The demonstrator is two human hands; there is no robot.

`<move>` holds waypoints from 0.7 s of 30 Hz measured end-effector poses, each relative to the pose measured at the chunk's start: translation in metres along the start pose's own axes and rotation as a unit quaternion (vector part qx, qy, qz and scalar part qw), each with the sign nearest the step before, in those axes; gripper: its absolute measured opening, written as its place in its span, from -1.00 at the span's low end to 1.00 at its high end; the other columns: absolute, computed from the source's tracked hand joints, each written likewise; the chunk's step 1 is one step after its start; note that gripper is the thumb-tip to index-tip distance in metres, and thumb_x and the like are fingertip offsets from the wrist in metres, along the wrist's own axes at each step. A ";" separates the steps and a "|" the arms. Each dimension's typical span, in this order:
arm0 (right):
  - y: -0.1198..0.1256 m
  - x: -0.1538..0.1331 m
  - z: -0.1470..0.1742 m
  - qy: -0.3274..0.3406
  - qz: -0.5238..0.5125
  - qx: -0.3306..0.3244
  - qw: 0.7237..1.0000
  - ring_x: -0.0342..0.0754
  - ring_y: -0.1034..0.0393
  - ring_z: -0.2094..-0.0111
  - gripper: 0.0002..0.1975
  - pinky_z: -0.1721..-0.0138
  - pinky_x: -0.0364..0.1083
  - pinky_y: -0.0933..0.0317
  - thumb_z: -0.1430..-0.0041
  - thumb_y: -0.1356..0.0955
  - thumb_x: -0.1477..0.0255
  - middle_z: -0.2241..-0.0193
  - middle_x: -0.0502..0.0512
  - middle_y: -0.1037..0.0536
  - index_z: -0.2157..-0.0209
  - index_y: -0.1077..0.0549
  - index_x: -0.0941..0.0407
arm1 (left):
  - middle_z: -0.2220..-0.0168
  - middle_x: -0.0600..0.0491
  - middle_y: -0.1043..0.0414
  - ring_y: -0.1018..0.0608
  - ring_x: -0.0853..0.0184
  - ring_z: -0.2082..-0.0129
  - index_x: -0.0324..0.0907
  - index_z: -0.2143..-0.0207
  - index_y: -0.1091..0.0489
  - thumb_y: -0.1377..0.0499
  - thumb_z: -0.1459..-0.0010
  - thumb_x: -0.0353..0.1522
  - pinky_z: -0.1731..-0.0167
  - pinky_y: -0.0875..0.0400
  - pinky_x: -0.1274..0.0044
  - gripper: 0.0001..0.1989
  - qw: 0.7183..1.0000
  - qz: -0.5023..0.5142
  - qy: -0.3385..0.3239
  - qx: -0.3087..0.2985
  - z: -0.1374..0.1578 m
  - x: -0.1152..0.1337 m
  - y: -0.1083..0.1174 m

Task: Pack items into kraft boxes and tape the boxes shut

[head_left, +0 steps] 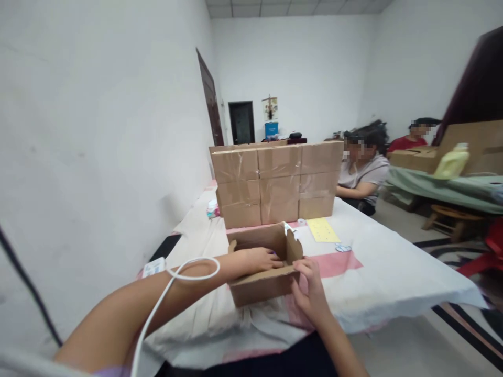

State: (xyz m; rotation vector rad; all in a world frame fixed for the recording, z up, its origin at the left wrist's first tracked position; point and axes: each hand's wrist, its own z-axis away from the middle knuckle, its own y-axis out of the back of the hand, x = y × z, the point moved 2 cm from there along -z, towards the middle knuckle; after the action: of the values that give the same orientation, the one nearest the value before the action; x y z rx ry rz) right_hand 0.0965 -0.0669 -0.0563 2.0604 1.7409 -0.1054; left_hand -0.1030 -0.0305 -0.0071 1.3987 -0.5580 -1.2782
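An open cardboard box [263,290] sat just below the middle of the frame, on the cloth-covered bench [377,283], between and against the person's two hands. The left hand [261,260] reached over its left side and down inside, palm lowered, fingers slightly bent and pointing right; whether they gripped anything could not be told, though a small purple spot showed by the fingertips. The right hand [310,288] pinched the box's near right corner, fingers over the rim and thumb against the cardboard below. The box's mouth faced up, and its long axis appeared to run left to right, rising slightly toward the right. A stack of taped cartons [279,191] stood behind it, with a yellow sheet [322,230] to the right.
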 end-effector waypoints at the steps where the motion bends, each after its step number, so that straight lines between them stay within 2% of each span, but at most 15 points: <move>1: 0.000 -0.001 0.000 -0.005 -0.002 -0.004 1.000 0.10 -0.30 0.03 -0.58 -0.02 0.19 -0.29 -0.21 -0.29 0.67 0.11 0.14 -0.41 -0.04 -0.30 0.01 | -0.16 -0.01 -0.46 -0.50 0.27 -0.12 -0.11 0.03 -0.50 -0.16 -0.27 -0.50 -0.15 -0.42 0.39 -0.73 1.000 -0.007 0.003 0.004 0.002 0.001 0.003; 5: -0.001 -0.007 0.000 -0.028 -0.001 -0.015 1.000 0.11 -0.31 0.05 -0.57 0.01 0.19 -0.32 -0.19 -0.28 0.68 0.13 0.14 -0.40 -0.03 -0.31 -0.01 | -0.14 -0.02 -0.48 -0.49 0.25 -0.13 -0.11 0.01 -0.49 -0.11 -0.31 -0.45 -0.16 -0.39 0.38 -0.74 1.000 -0.022 0.010 0.019 0.006 0.005 0.008; 9: 0.000 -0.010 -0.001 -0.024 0.004 -0.003 1.000 0.09 -0.32 0.08 -0.56 0.02 0.19 -0.33 -0.18 -0.28 0.68 0.15 0.12 -0.41 -0.03 -0.31 -0.01 | -0.12 0.06 -0.51 -0.48 0.29 -0.17 -0.03 0.01 -0.50 -0.17 -0.23 -0.50 -0.17 -0.36 0.44 -0.68 0.999 -0.016 0.012 0.025 -0.003 0.005 0.017; 12: 0.001 -0.006 -0.001 -0.026 0.005 -0.006 1.000 0.09 -0.33 0.06 -0.56 0.03 0.18 -0.35 -0.19 -0.28 0.67 0.13 0.13 -0.42 -0.05 -0.32 -0.02 | -0.24 0.06 -0.41 -0.42 0.23 -0.22 0.01 -0.09 -0.44 -0.24 -0.19 -0.41 -0.11 -0.40 0.38 -0.60 0.998 0.005 0.031 0.047 0.005 -0.002 0.048; 14: 0.002 -0.003 0.000 -0.018 0.010 -0.014 1.000 0.11 -0.33 0.03 -0.54 0.01 0.19 -0.33 -0.21 -0.29 0.65 0.10 0.15 -0.43 -0.09 -0.31 -0.02 | -0.31 0.01 -0.31 -0.36 0.13 -0.27 -0.02 -0.10 -0.42 -0.30 -0.15 -0.28 -0.08 -0.41 0.32 -0.56 0.994 0.029 0.077 0.078 0.029 -0.009 0.070; 15: 0.002 -0.002 0.001 -0.012 0.013 -0.016 1.000 0.12 -0.32 0.01 -0.53 -0.01 0.20 -0.32 -0.22 -0.29 0.64 0.08 0.16 -0.44 -0.12 -0.30 -0.02 | -0.33 -0.03 -0.28 -0.32 0.09 -0.29 -0.02 -0.10 -0.42 -0.27 -0.18 -0.20 -0.13 -0.36 0.27 -0.57 0.985 0.043 0.124 0.107 0.048 -0.012 0.078; 16: 0.002 0.000 0.002 -0.007 0.017 -0.014 1.000 0.13 -0.31 0.00 -0.52 -0.02 0.22 -0.30 -0.23 -0.30 0.63 0.07 0.17 -0.44 -0.14 -0.29 -0.02 | -0.26 -0.02 -0.36 -0.38 0.12 -0.24 0.00 -0.05 -0.46 -0.27 -0.18 -0.15 -0.16 -0.34 0.27 -0.61 0.953 0.083 0.219 0.190 0.072 -0.016 0.081; 17: 0.002 0.002 0.003 -0.001 0.019 -0.011 1.000 0.14 -0.31 -0.01 -0.51 -0.03 0.23 -0.28 -0.24 -0.31 0.62 0.06 0.18 -0.43 -0.15 -0.29 -0.02 | -0.16 0.01 -0.44 -0.43 0.16 -0.17 0.01 0.03 -0.50 -0.27 -0.19 -0.12 -0.14 -0.35 0.32 -0.67 0.884 0.116 0.352 0.285 0.101 -0.017 0.079; 18: 0.002 0.005 0.003 0.005 0.021 -0.007 1.000 0.15 -0.31 -0.01 -0.50 -0.03 0.24 -0.27 -0.24 -0.33 0.61 0.05 0.18 -0.43 -0.17 -0.28 -0.01 | -0.09 0.02 -0.48 -0.46 0.20 -0.12 -0.01 0.07 -0.51 -0.22 -0.23 -0.10 -0.12 -0.37 0.35 -0.70 0.781 0.126 0.491 0.366 0.134 -0.015 0.070; 19: 0.001 0.007 0.003 0.013 0.022 -0.002 1.000 0.15 -0.31 0.00 -0.50 -0.03 0.25 -0.26 -0.23 -0.35 0.59 0.06 0.19 -0.44 -0.17 -0.29 -0.01 | -0.04 -0.02 -0.48 -0.46 0.21 -0.09 -0.06 0.06 -0.49 -0.12 -0.31 -0.10 -0.09 -0.38 0.34 -0.69 0.691 0.120 0.589 0.402 0.166 -0.008 0.056; 20: -0.001 0.010 0.003 0.021 0.022 0.000 1.000 0.15 -0.32 0.02 -0.49 -0.03 0.26 -0.26 -0.22 -0.36 0.58 0.06 0.19 -0.44 -0.17 -0.29 -0.02 | -0.01 -0.05 -0.47 -0.47 0.21 -0.06 -0.12 0.03 -0.45 -0.02 -0.38 -0.14 -0.06 -0.41 0.32 -0.66 0.616 0.111 0.664 0.409 0.197 0.003 0.038; 21: -0.002 0.012 0.002 0.029 0.024 0.002 0.999 0.15 -0.33 0.03 -0.48 -0.03 0.26 -0.25 -0.21 -0.38 0.57 0.07 0.18 -0.45 -0.17 -0.29 -0.02 | 0.01 -0.08 -0.46 -0.48 0.21 -0.03 -0.17 0.00 -0.42 0.04 -0.41 -0.17 -0.03 -0.43 0.30 -0.64 0.560 0.106 0.720 0.395 0.224 0.015 0.018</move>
State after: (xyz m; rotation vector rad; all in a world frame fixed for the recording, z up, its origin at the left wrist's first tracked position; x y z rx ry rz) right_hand 0.0977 -0.0562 -0.0632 2.1257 1.7256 -0.0346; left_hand -0.2940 -0.1376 0.0461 2.4195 -0.0312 0.7280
